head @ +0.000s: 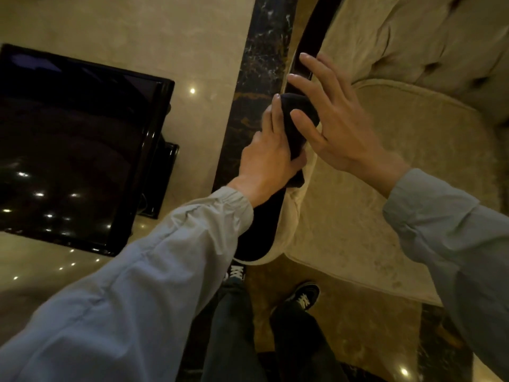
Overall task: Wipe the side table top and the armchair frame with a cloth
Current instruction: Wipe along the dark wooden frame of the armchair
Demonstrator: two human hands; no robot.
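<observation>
No readable text, label, brand, number or sign shows anywhere in the frame — not on any surface, garment or object in view.
</observation>
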